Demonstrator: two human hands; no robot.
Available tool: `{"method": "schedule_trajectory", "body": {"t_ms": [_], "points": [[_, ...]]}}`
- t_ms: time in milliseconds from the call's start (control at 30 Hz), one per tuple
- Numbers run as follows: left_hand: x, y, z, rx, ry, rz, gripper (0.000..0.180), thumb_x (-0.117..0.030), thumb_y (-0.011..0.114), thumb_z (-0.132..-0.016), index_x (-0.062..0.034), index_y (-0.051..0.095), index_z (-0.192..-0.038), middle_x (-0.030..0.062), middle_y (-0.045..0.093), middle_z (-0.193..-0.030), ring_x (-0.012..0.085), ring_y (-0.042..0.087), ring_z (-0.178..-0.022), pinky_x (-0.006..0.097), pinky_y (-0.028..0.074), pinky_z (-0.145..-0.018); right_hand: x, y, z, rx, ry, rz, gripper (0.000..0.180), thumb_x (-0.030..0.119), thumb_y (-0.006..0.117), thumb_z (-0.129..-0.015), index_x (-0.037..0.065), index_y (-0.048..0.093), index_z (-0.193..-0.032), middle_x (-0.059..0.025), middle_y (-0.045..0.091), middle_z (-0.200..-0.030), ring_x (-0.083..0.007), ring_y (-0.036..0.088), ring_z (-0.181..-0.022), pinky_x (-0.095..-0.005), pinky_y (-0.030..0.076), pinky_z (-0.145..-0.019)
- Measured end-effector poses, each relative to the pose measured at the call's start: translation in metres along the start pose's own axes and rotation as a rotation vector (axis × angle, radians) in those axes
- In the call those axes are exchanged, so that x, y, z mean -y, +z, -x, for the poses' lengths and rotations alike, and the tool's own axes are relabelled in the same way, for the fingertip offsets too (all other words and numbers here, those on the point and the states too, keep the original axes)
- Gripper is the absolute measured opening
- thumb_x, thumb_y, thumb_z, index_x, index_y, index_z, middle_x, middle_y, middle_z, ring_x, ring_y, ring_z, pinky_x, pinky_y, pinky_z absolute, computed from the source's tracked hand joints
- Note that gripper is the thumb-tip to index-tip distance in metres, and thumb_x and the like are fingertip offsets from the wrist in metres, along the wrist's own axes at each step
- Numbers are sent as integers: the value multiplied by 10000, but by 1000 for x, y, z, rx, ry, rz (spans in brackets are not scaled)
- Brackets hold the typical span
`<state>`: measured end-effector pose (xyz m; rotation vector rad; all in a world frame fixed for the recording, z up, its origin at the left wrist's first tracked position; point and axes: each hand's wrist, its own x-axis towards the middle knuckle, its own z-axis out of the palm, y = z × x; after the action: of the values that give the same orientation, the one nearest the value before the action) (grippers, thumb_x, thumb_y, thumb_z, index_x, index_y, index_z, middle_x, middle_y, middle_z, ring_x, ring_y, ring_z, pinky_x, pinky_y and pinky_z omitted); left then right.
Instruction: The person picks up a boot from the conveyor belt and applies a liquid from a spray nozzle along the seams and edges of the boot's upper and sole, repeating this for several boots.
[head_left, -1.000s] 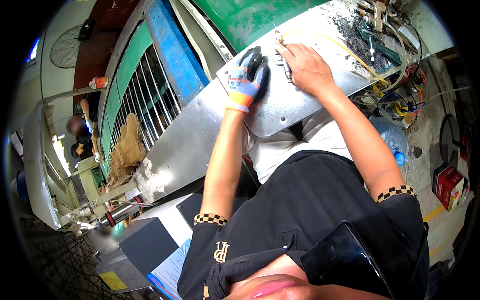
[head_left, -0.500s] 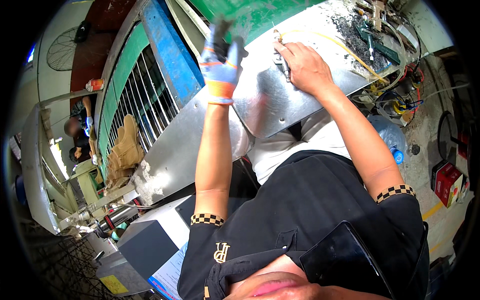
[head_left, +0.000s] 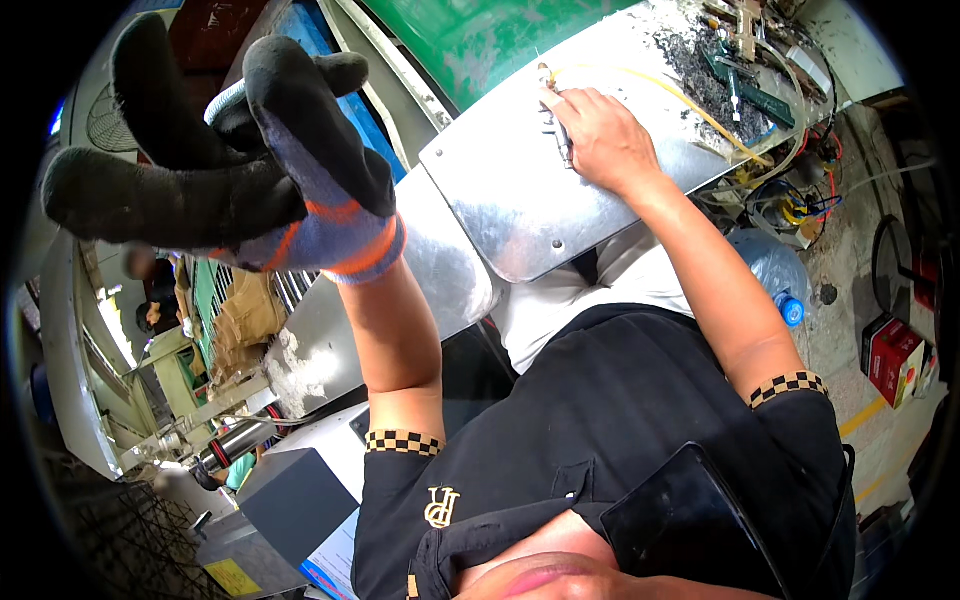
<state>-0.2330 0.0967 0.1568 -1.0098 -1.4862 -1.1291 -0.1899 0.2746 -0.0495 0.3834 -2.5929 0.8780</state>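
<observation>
My left hand [head_left: 270,170], in a grey-blue glove with black-coated fingers and an orange cuff, is raised close to the camera at the upper left. Its fingers are spread and nothing shows clasped in them. Bare, my right hand [head_left: 610,140] rests on the shiny metal worktop [head_left: 510,225]. Its fingers curl against a small slim metal tool [head_left: 562,142] lying at their left side; the palm side is hidden. Near the tool's far end runs a thin yellow hose [head_left: 690,95].
Green and dark tools [head_left: 765,105] lie amid black debris at the worktop's far right. Below it are cables [head_left: 800,210] and a clear bottle with a blue cap [head_left: 790,310]. Brown boots [head_left: 245,310] stand at the left. Another person [head_left: 160,300] is farther off.
My left hand has swung from above the worktop up and left, much nearer the camera, with its fingers spread. My right hand has stayed at the tool.
</observation>
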Motion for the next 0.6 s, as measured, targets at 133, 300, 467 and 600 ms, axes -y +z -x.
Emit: {"method": "schedule_trajectory", "body": {"t_ms": [133, 300, 467, 600], "points": [[3, -3, 7, 311, -6, -272, 624, -165, 571, -968, -29, 238, -1477, 187, 583, -1204, 117, 583, -566, 243, 466, -528, -2, -1, 2, 2, 2, 20, 561, 11, 579, -732, 101, 551, -1285, -100, 614, -1040, -279, 597, -971, -383, 495, -849], [7, -20, 113, 553, -577, -148, 447, 39, 651, -833, -35, 580, -1268, 90, 663, -958, 109, 615, -652, 240, 481, -585, 5, -3, -2, 26, 26, -4, 565, 6, 582, -726, 105, 555, -1281, -96, 617, -1050, -275, 597, -984, -381, 495, -850], [-24, -66, 199, 732, -732, -215, 380, -54, 677, -810, -70, 648, -1189, 156, 603, -1267, 320, 570, -1179, 384, 449, -1007, -7, 10, 0, 120, 53, 55, 594, -14, 581, -712, 108, 541, -1292, -95, 619, -1064, -276, 597, -1003, -385, 494, -859], [-36, -115, 196, 689, -951, -209, 419, -55, 679, -834, -19, 601, -1244, 161, 600, -1281, 289, 564, -1202, 375, 440, -1014, -5, 8, 2, 145, 63, 112, 610, -29, 569, -708, 123, 533, -1298, -94, 620, -1060, -283, 600, -1004, -391, 496, -867]]}}
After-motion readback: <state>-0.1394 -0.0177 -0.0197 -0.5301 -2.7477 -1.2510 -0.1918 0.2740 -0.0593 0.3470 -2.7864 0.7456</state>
